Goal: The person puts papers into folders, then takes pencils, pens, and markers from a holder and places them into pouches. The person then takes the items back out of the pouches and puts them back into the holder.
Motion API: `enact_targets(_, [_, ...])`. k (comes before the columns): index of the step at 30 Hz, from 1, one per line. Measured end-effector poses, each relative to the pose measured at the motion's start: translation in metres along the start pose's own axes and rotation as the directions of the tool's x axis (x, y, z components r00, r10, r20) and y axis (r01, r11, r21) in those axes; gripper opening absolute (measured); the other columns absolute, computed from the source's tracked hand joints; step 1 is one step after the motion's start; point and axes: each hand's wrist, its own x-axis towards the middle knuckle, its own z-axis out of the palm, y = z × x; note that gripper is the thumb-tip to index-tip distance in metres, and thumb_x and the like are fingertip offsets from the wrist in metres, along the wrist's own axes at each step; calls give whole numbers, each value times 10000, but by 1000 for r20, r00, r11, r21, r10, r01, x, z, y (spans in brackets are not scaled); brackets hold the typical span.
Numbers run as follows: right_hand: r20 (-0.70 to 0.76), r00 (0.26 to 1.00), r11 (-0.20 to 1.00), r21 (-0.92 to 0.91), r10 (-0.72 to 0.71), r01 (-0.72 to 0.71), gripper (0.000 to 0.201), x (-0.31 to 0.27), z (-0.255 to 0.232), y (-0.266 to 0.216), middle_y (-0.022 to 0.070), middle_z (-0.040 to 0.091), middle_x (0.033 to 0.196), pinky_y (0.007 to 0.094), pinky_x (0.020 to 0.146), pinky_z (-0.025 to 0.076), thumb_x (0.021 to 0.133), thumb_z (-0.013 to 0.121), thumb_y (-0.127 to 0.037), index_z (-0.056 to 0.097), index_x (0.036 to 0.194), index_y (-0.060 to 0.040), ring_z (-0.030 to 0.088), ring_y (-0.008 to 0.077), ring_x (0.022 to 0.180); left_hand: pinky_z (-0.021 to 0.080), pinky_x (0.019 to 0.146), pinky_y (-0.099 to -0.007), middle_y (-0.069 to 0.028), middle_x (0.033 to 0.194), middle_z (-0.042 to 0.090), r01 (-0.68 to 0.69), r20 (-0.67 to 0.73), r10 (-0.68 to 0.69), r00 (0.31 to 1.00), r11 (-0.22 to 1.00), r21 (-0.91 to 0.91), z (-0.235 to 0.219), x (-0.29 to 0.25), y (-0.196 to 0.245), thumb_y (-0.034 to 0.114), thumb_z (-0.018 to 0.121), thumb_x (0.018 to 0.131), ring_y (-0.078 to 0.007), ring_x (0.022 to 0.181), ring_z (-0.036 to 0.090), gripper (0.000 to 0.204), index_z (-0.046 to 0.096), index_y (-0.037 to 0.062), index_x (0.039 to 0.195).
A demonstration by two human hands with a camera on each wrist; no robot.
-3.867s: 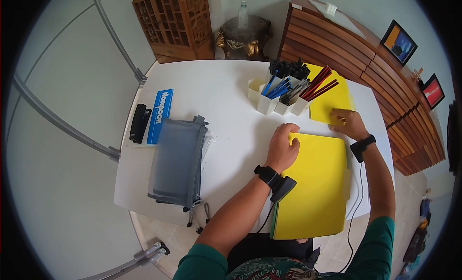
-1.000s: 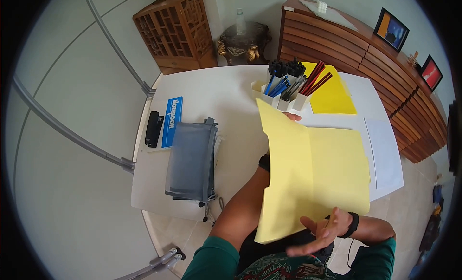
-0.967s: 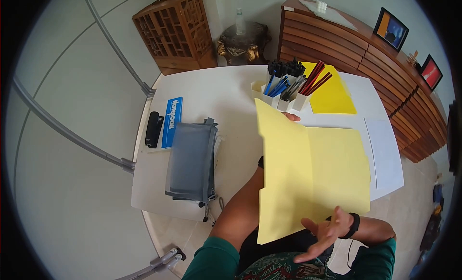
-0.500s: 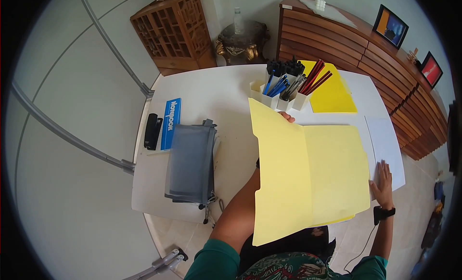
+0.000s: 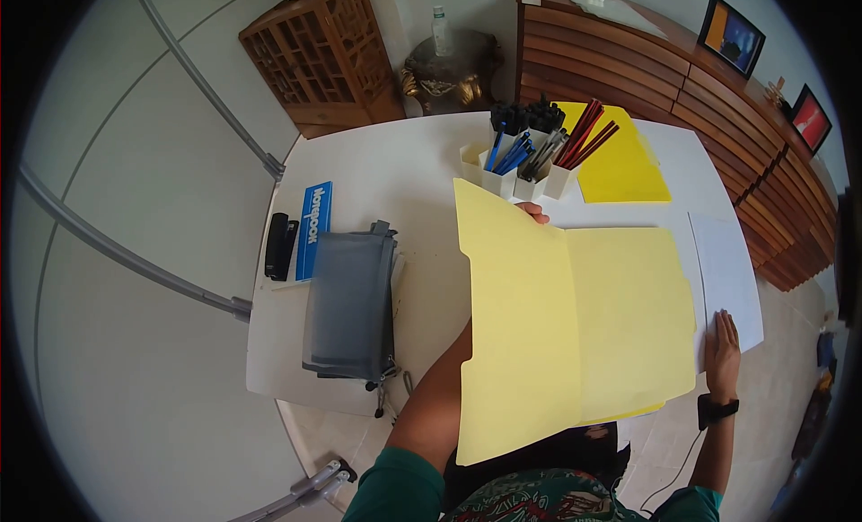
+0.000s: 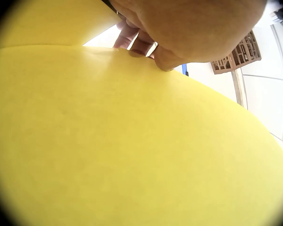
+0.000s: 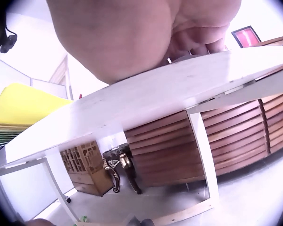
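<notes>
A yellow file folder (image 5: 633, 315) lies spread at the table's front edge, its left cover (image 5: 512, 333) raised and tilted up. My left hand (image 5: 534, 212) pinches the top edge of that cover, mostly hidden behind it. In the left wrist view the thumb and fingers of the left hand (image 6: 193, 28) sit on either side of the cover's edge. To the right of the folder, my right hand (image 5: 722, 359) rests on white paper (image 5: 723, 253), its fingers pointing away from me. The right wrist view has the palm of the right hand (image 7: 146, 37) close over the table edge.
Grey mesh zip pouches (image 5: 350, 302), a blue notebook (image 5: 314, 226) and a black stapler (image 5: 280, 246) lie on the left. Holders of pens and pencils (image 5: 525, 185) stand at the back, beside another yellow folder (image 5: 624, 167). A wooden dresser (image 5: 602, 55) stands behind the table.
The folder was closed, then opened with the left hand lifting its cover. My right hand moved from the back folder, past the front of the open one, onto the white paper.
</notes>
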Motion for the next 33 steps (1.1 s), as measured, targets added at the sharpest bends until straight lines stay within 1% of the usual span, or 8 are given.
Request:
enact_targets(7, [42, 998, 993, 99, 55, -59, 486, 4, -7, -1, 272, 573, 1375, 464, 1112, 428, 892, 492, 75, 542, 1373, 29, 522, 439, 1313, 531, 932, -369, -107, 1175, 624, 0, -16, 0, 1000, 1000, 14, 5, 1, -5, 350, 638, 962, -215, 1100, 606, 383, 604, 48, 1195])
enact_targets(9, [87, 989, 986, 127, -119, 108, 589, 9, -17, -6, 272, 564, 1385, 459, 1130, 412, 832, 426, 150, 522, 1396, 7, 505, 443, 1328, 532, 931, -371, -108, 1175, 625, -2, -21, 2, 1000, 1000, 18, 6, 10, -3, 350, 638, 962, -215, 1098, 608, 384, 604, 47, 1195])
enact_targets(16, [134, 962, 963, 156, -239, 218, 681, 12, -31, -12, 250, 563, 1402, 463, 1140, 407, 792, 366, 216, 512, 1414, -21, 511, 461, 1313, 535, 930, -374, -112, 1174, 630, -3, -38, 4, 999, 999, 32, 12, 2, -9, 349, 636, 962, -217, 1090, 614, 384, 605, 46, 1196])
enact_targets(19, [103, 988, 973, 211, -114, 90, 590, 6, -19, 15, 238, 592, 1370, 441, 1113, 443, 805, 421, 187, 608, 1320, -30, 547, 411, 1300, 536, 929, -376, -113, 1174, 631, -5, -47, 6, 999, 999, 36, 12, -3, -7, 349, 636, 962, -218, 1087, 617, 385, 606, 45, 1196])
enact_targets(21, [-24, 993, 931, 350, 118, -102, 463, -4, -6, 36, 214, 631, 1323, 397, 1029, 515, 817, 529, 164, 654, 1230, -3, 622, 367, 1221, 537, 929, -377, -114, 1174, 633, -7, -53, 9, 999, 999, 39, 13, -1, -9, 348, 636, 962, -219, 1085, 619, 385, 606, 45, 1197])
enact_targets(24, [-246, 968, 968, 250, 43, 20, 368, -17, 9, 60, 188, 676, 1254, 363, 960, 553, 791, 619, 150, 687, 1129, 23, 671, 327, 1150, 538, 928, -379, -115, 1174, 635, -9, -64, 12, 998, 999, 45, 13, -5, -7, 348, 635, 962, -220, 1082, 622, 385, 606, 44, 1197])
enact_targets(28, [-126, 980, 939, 328, 156, -107, 367, -27, 8, 53, 187, 696, 1214, 387, 971, 545, 771, 604, 182, 689, 1096, 36, 669, 343, 1150, 539, 927, -381, -117, 1174, 637, -5, -76, 9, 997, 998, 55, 14, -5, -7, 348, 634, 961, -221, 1078, 625, 386, 607, 44, 1198])
enact_targets(33, [2, 994, 980, 167, -108, 106, 340, -19, -26, 22, 216, 690, 1208, 420, 999, 531, 815, 539, 162, 694, 1089, 33, 660, 379, 1151, 541, 926, -384, -119, 1173, 640, 5, -92, 1, 996, 998, 63, 18, 6, -7, 347, 634, 961, -222, 1072, 630, 387, 608, 43, 1198])
